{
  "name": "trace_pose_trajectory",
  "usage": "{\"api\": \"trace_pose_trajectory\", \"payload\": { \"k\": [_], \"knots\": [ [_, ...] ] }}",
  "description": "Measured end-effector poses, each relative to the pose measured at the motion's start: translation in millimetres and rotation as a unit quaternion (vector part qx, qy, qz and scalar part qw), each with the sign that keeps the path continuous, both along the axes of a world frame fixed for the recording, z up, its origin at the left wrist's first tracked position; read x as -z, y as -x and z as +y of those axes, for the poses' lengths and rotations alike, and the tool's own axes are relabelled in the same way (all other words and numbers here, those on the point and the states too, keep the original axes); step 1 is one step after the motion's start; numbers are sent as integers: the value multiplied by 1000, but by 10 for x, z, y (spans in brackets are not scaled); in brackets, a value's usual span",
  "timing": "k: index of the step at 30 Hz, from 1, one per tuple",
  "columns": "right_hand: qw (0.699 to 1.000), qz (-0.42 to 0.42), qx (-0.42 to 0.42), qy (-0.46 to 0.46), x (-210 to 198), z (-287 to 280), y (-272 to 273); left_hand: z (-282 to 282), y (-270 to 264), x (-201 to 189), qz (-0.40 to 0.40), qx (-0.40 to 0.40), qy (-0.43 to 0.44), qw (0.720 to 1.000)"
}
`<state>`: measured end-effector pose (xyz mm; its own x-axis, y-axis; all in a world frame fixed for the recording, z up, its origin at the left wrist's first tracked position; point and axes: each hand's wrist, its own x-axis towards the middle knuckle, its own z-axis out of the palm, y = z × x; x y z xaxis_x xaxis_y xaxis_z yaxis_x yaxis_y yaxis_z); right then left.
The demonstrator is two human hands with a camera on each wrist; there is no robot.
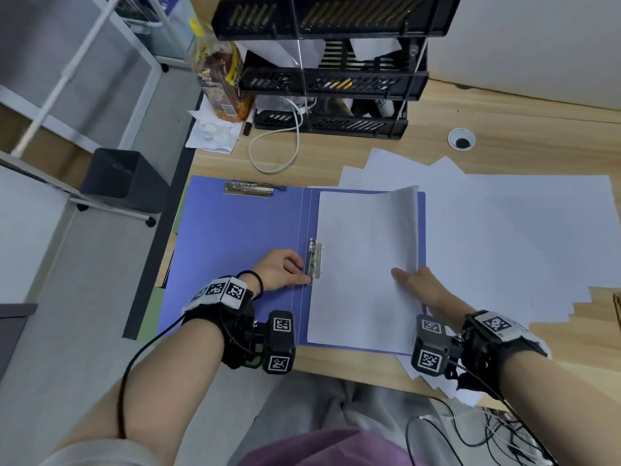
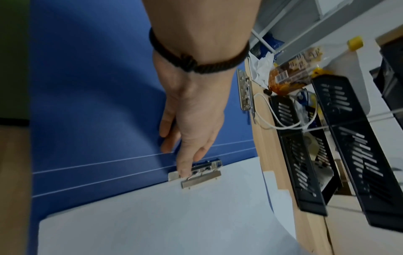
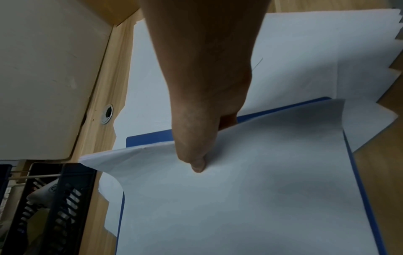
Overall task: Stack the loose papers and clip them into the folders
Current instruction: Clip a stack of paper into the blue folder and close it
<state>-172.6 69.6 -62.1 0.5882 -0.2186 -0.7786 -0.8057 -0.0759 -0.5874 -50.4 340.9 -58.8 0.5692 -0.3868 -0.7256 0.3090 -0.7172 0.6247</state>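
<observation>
A blue folder [image 1: 235,237] lies open on the wooden desk. A stack of white paper [image 1: 363,264] sits on its right half, with the left edge at the metal clip [image 1: 315,260] by the spine. My left hand [image 1: 302,275] rests on the folder, one straight finger pressing the near end of the clip [image 2: 200,174]. My right hand [image 1: 413,280] pinches the stack's right edge, thumb on top [image 3: 197,165], and that edge curls upward. Loose white sheets [image 1: 504,247] are spread to the right of the folder. A second metal clip [image 1: 250,189] sits at the far edge of the left cover.
A black tiered tray rack [image 1: 332,79] stands at the back, with a white cable [image 1: 279,146] looping in front of it. A snack bag [image 1: 218,79], crumpled tissue [image 1: 213,129] and a marker [image 1: 248,124] are at the back left. A cable hole [image 1: 461,139] is behind the papers.
</observation>
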Motion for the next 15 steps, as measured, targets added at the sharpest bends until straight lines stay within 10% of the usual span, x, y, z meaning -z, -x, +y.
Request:
{"api": "trace_pose_trajectory", "payload": {
  "k": [9, 15],
  "knots": [
    [998, -39, 54, -21, 39, -96, 185, -99, 101, 110, -159, 89, -123, 975],
    [973, -106, 163, 122, 176, -325, 258, -102, -69, 88, -27, 11, -57, 998]
  ]
}}
